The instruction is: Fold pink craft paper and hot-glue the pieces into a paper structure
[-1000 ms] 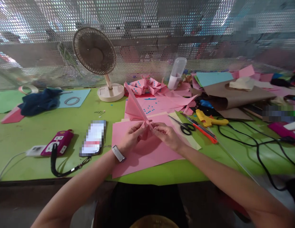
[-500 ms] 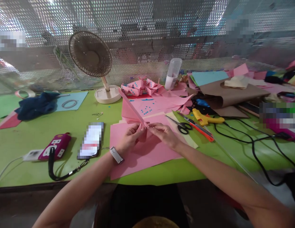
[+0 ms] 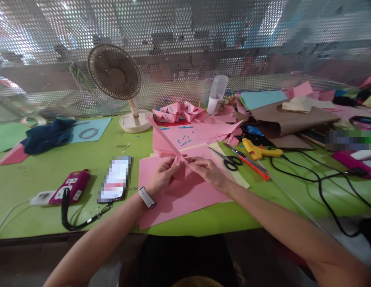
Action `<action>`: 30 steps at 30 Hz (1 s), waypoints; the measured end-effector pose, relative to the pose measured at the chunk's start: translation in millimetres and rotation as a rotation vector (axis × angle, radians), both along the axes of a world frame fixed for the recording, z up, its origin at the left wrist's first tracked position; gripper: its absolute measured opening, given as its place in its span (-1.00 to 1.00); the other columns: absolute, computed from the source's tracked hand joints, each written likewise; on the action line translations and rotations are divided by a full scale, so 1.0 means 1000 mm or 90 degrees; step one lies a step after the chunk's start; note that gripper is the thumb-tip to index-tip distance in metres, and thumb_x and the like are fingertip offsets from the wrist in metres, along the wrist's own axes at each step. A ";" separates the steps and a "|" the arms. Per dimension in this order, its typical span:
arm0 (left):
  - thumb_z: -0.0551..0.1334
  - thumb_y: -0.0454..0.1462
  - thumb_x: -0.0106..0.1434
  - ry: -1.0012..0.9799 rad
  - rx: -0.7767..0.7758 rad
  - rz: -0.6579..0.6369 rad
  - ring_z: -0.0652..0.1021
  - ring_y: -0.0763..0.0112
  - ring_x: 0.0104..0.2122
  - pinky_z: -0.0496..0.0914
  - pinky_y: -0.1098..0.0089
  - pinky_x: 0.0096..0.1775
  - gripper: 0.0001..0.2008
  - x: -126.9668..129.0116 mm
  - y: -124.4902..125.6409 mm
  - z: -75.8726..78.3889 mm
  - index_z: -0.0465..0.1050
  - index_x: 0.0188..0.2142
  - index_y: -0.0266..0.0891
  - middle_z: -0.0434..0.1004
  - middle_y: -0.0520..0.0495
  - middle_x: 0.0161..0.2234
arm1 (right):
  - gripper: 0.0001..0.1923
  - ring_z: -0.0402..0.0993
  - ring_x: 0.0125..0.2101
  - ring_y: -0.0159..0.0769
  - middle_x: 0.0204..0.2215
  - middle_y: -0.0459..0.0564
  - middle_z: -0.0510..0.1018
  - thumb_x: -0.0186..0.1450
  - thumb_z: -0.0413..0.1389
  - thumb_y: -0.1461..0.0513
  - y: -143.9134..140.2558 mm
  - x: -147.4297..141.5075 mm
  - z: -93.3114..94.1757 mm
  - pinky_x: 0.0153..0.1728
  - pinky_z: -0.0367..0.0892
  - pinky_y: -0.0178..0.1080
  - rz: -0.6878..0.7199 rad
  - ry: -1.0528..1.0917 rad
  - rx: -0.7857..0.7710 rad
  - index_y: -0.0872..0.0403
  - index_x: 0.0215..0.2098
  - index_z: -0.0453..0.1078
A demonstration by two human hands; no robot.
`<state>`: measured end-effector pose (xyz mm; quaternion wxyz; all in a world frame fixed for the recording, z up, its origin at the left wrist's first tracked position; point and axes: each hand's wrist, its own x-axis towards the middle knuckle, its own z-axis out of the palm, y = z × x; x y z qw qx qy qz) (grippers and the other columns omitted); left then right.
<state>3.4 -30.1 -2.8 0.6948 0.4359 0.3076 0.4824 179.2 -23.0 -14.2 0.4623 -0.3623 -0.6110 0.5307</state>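
Head view is showing both hands meeting above a pink sheet (image 3: 185, 195) on the green table (image 3: 83, 167). Left hand (image 3: 163, 175) is pinching the near end of a folded pink paper (image 3: 166, 139), its fingers curled around the fold. Right hand (image 3: 208, 171) is pinching the same paper from the other side, fingertips touching those of the left. Folded paper is rising from the pinch as a long narrow strip, tilting away and to the left, with a wider flap hanging beside it; it is being held just above the sheet, not lying on it. A watch (image 3: 147, 197) is sitting on the left wrist.

Just right of the hands, scissors (image 3: 230, 159) are lying on the table, with an orange cutter (image 3: 253, 163) beside them and a yellow glue gun (image 3: 260, 150) a little farther back, its black cable (image 3: 320, 191) trailing toward the right edge. Left of the sheet, a phone (image 3: 115, 179) is lying flat, and near it a magenta pouch (image 3: 70, 186) with a black strap. Behind the hands, more pink sheets with blue dots (image 3: 185, 137) are spreading out, and folded dotted pieces (image 3: 176, 111) are piling up beyond them. A fan (image 3: 116, 75) is standing at the back left, a white bottle (image 3: 217, 95) at the back centre. Brown paper (image 3: 287, 119) is covering the far right, and a blue cloth (image 3: 44, 135) is lying far left.
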 end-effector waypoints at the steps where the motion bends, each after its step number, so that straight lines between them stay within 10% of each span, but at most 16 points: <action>1: 0.45 -0.14 0.06 0.001 -0.001 0.002 0.40 0.57 -0.52 0.27 0.52 -0.47 -0.70 0.000 0.000 0.000 0.51 -0.31 -0.28 0.49 0.00 -0.45 | -0.76 0.45 0.00 -0.16 -0.15 0.02 0.59 0.17 0.23 0.01 0.000 0.000 0.000 0.10 0.23 -0.05 -0.001 -0.001 -0.003 -0.02 -0.43 0.59; 13: 0.45 -0.14 0.06 0.065 0.022 0.031 0.26 0.67 -0.66 0.08 0.55 -0.61 -0.71 -0.002 0.001 -0.008 0.54 -0.33 -0.31 0.39 0.08 -0.61 | -0.70 0.48 -0.11 -0.18 -0.31 -0.02 0.59 0.17 0.22 0.01 -0.003 -0.002 0.002 0.05 0.24 -0.10 0.004 -0.020 0.006 0.04 -0.55 0.52; 20: 0.43 -0.13 0.08 0.049 0.024 0.020 0.54 0.42 -0.40 0.35 0.46 -0.36 -0.66 -0.002 0.001 -0.007 0.60 -0.21 -0.30 0.63 -0.14 -0.33 | -0.65 0.48 -0.16 -0.19 -0.37 -0.05 0.57 0.18 0.19 -0.05 -0.005 -0.004 0.001 0.03 0.26 -0.10 0.005 -0.045 0.013 0.03 -0.54 0.50; 30: 0.43 -0.12 0.09 0.083 0.047 0.044 0.31 0.58 -0.66 0.16 0.50 -0.60 -0.71 -0.001 -0.001 -0.002 0.61 -0.30 -0.29 0.44 0.04 -0.64 | -0.70 0.49 -0.22 -0.20 -0.40 -0.04 0.58 0.20 0.18 0.00 -0.006 -0.005 0.000 0.00 0.28 -0.09 0.006 -0.033 0.014 0.02 -0.51 0.53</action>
